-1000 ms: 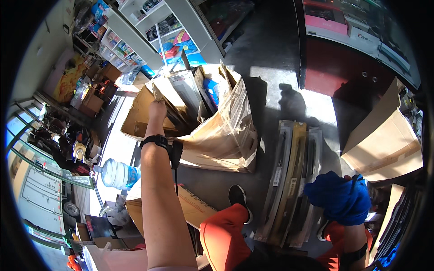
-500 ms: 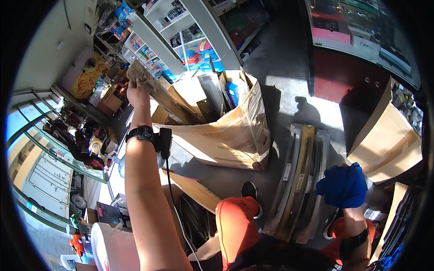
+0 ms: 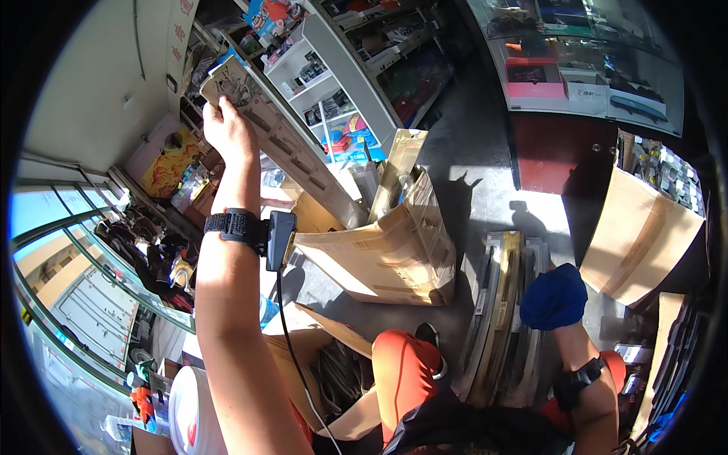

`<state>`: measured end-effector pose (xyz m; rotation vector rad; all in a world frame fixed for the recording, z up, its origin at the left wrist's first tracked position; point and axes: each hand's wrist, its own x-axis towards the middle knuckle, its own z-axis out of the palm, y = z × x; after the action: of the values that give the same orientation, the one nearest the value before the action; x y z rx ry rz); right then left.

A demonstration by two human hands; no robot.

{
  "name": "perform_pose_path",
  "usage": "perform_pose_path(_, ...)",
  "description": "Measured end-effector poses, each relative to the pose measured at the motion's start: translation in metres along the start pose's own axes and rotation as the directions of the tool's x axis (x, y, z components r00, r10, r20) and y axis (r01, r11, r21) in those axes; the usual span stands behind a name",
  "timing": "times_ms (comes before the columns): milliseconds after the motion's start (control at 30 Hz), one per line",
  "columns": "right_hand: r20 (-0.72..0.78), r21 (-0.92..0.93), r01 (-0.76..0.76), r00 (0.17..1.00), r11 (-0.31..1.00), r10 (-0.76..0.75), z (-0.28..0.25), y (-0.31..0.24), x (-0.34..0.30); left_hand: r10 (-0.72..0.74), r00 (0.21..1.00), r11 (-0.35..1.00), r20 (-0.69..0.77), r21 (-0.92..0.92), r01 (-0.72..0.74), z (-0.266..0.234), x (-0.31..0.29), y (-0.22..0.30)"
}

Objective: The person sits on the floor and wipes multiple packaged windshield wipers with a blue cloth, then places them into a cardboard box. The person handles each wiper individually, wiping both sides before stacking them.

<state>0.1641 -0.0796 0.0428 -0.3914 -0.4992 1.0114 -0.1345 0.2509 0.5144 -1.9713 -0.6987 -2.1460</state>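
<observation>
My left hand (image 3: pixel 231 135), bare and raised at the upper left, grips the top end of a long flat cardboard piece (image 3: pixel 292 148). This piece leans out of a large worn cardboard box (image 3: pixel 379 265), its lower end down inside. Another long narrow carton (image 3: pixel 397 168) sticks up from the same box. At the right, a bunched blue cloth (image 3: pixel 555 297) is at my right hand (image 3: pixel 565 327) and hides its fingers. Beside it on the floor lie several long slim packages (image 3: pixel 500 318), side by side, one of them yellowish.
At the right stands a tall carton (image 3: pixel 637 231) filled with small boxed goods. An open box of dark long items (image 3: pixel 341 371) sits by my left knee, near a white bucket (image 3: pixel 196 413). Beyond are shelves (image 3: pixel 334 98) and a glass display case (image 3: pixel 591 83).
My left hand has lifted the flat cardboard piece higher out of the box, and it now stands more exposed. The narrow carton now shows above the box. The blue cloth has shifted slightly.
</observation>
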Motion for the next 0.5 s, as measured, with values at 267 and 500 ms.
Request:
perform_pose_path(267, 0.014, 0.206, -0.218, 0.975, 0.954, 0.22, 0.051, -0.015, 0.0, 0.362, 0.874, 0.823, 0.324, -0.552, -0.136, 0.013, -0.062, 0.2)
perform_pose_path(500, 0.252, -0.42, 0.144, 0.967, 0.896, -0.037, 0.078, -0.054, -0.023, 0.802, 0.404, 0.591, 0.44, -0.683, -0.429, 0.012, -0.273, 0.275)
